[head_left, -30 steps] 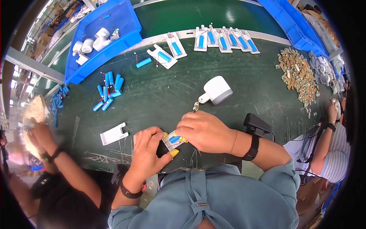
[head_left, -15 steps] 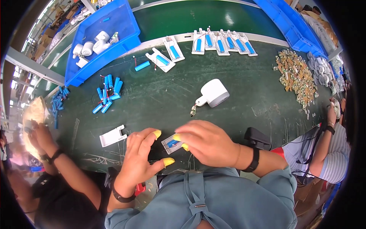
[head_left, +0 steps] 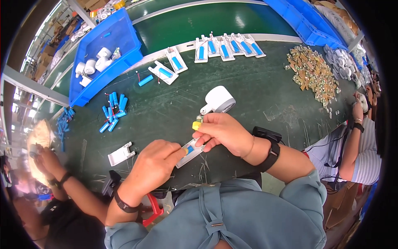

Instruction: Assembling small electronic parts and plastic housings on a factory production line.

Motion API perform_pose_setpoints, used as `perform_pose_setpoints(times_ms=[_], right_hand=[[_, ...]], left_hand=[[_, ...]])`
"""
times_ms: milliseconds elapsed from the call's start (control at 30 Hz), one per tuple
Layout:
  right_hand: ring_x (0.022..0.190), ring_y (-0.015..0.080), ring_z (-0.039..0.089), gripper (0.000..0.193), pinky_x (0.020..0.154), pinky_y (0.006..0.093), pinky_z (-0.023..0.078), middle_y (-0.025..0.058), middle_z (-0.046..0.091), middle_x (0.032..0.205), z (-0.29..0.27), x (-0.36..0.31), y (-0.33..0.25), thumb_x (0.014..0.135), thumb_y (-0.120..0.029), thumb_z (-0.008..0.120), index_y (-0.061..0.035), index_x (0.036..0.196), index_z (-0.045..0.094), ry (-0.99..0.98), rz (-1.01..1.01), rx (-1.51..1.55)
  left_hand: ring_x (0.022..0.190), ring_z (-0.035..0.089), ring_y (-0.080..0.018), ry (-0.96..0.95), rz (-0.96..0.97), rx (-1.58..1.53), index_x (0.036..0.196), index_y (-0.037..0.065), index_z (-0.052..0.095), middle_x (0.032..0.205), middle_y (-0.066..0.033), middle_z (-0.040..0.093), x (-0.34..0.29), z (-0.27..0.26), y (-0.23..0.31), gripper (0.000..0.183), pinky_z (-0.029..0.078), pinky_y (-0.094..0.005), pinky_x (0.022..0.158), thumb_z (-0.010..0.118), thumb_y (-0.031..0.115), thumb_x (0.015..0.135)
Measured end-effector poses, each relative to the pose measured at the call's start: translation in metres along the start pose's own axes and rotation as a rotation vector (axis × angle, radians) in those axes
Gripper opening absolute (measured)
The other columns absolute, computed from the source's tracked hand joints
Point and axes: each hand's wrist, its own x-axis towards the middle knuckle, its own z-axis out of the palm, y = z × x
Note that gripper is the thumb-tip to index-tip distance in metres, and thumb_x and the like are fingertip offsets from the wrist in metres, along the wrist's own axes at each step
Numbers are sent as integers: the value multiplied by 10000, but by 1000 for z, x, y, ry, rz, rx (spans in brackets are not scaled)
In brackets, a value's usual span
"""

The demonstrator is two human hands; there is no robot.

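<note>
My left hand (head_left: 159,162) is closed on the near end of a white plastic casing (head_left: 182,162), its fingertips pressing by the blue battery cell (head_left: 190,148) inside. My right hand (head_left: 228,135), with yellow finger covers, is at the casing's far end. Its thumb and forefinger are pinched at a small circuit board (head_left: 200,118). The board hangs from the stem of a white round housing (head_left: 219,98), which lies on its side just beyond. Wires inside the casing are mostly hidden by my fingers.
Another white casing (head_left: 121,154) lies to the left. Loose blue cells (head_left: 114,112) are farther left. Several casings with cells (head_left: 224,50) line the back edge. A blue bin (head_left: 120,68) stands far left; a heap of circuit boards (head_left: 313,74) lies right. Co-workers' arms (head_left: 357,137) flank both sides.
My right hand has moved up from the casing to the circuit board. My left hand has come in and closed on the casing. The whole view has shifted a little.
</note>
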Motion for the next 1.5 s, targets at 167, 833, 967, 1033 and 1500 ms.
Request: perform_pose_setpoints(times_ms=[167, 833, 967, 1033, 1500], right_hand=[[828, 149, 668, 230, 663, 264, 554, 93, 641, 955, -6, -23, 10, 987, -190, 534, 16, 1088, 555, -17, -77, -133], [528, 72, 563, 259, 480, 254, 431, 15, 587, 614, -3, -33, 28, 875, -98, 670, -11, 1074, 529, 162, -527, -702], [510, 98, 554, 258, 472, 264, 428, 24, 577, 618, 0, -30, 29, 856, -77, 675, -21, 1064, 532, 218, -526, -772], [516, 112, 561, 271, 480, 273, 442, 30, 595, 649, 2, -29, 34, 848, -77, 680, -35, 1070, 531, 239, -617, -750], [682, 86, 644, 167, 552, 223, 497, 41, 676, 871, 17, -42, 41, 943, -99, 607, -16, 1085, 632, 134, -312, -291]], left_hand=[[966, 630, -221, 119, -253, -685, 1035, 6, 649, 1023, -109, 651, -6, 15, -12, 224, 494, -335, 878, 609, -78, 831], [887, 643, -164, 139, -664, -1324, 1142, -9, 566, 1023, -117, 671, 34, 33, -12, 210, 513, -288, 794, 526, 90, 961], [967, 657, -211, 187, -672, -1544, 1197, -18, 545, 1089, -171, 661, 30, 28, -10, 260, 522, -336, 870, 530, 61, 950], [982, 657, -218, 192, -647, -1547, 1207, -19, 539, 1099, -184, 658, 27, 27, -8, 275, 522, -345, 881, 540, 44, 940], [1088, 626, -193, 365, -625, -1418, 1261, -22, 532, 1190, -161, 657, 7, 52, 28, 315, 457, -317, 981, 558, 32, 951]])
